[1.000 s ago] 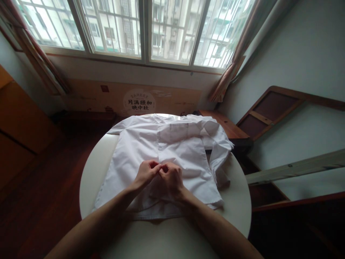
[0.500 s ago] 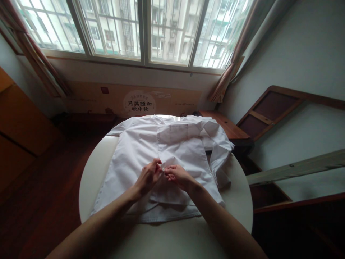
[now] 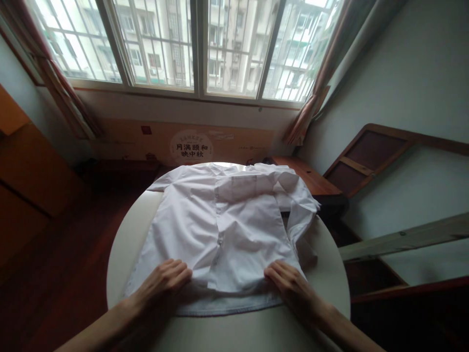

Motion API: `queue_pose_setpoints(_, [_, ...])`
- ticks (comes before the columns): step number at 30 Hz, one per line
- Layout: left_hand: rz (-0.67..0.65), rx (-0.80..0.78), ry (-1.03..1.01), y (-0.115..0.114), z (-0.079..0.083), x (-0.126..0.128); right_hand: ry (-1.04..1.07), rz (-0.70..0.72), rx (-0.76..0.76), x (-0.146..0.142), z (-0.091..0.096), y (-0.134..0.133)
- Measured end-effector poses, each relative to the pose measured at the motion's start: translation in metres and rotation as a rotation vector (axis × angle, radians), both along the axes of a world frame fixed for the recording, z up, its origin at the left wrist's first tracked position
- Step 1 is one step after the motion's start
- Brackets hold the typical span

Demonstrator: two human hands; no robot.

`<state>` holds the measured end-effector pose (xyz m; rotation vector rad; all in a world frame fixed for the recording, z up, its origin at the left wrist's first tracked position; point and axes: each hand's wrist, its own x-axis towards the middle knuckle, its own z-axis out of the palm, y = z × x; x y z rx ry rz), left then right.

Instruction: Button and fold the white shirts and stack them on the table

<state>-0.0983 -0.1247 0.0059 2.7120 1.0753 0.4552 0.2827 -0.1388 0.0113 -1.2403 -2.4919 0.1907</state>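
A white shirt (image 3: 194, 220) lies spread front side up on a round table (image 3: 122, 244), its collar end away from me. The front placket runs down its middle, and a chest pocket shows on the right half. My left hand (image 3: 169, 275) is closed on the front hem at the left. At the right, my right hand (image 3: 284, 276) has its fingers curled over the same hem. Between my hands the front edge is slightly lifted, and the back hem shows below it. One sleeve (image 3: 300, 210) lies folded along the right side. My fingertips are hidden beneath the cloth.
A wooden bench or low cabinet (image 3: 309, 181) stands beyond the table at the right. A wooden frame (image 3: 366, 156) and a pale plank (image 3: 406, 237) are along the right wall. Ahead is a barred window (image 3: 200, 49) with curtains (image 3: 66, 98).
My hands have left the placket at mid-shirt, where they were pinching together. They have moved apart and toward me, and now grip the front hem on both sides.
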Motion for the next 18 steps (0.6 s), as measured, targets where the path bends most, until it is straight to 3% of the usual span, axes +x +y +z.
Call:
queue_pose_setpoints(3, [0.092,-0.197,-0.153,-0.006,0.034,-0.006,0.108,-0.036,-0.225,0.008,0.035,-0.001])
queue_pose_setpoints(6, [0.011,-0.469,-0.169,-0.023,0.059,-0.002,0.083,0.006,-0.500,0.013,0.060,-0.012])
queue_pose_setpoints(9, [-0.132,-0.683,-0.048,-0.028,0.062,0.003,-0.047,0.089,-0.627,0.011,0.059,-0.021])
queue_pose_setpoints(11, [-0.118,-0.740,-0.045,-0.010,0.059,-0.004,-0.077,0.108,-0.655,0.007,0.055,-0.017])
queue_pose_setpoints(12, [-0.047,-0.717,-0.095,0.007,0.057,-0.012,-0.070,0.115,-0.665,0.004,0.056,-0.010])
queue_pose_setpoints(14, [0.237,-0.558,-0.272,0.055,0.053,-0.039,-0.024,0.132,-0.651,-0.002,0.062,0.015])
queue_pose_setpoints(16, [0.669,-0.340,-0.390,0.111,0.047,-0.073,0.063,0.116,-0.524,-0.012,0.070,0.054])
queue_pose_setpoints(18, [1.136,-0.240,-0.348,0.162,0.038,-0.106,0.162,0.024,-0.279,-0.026,0.073,0.102])
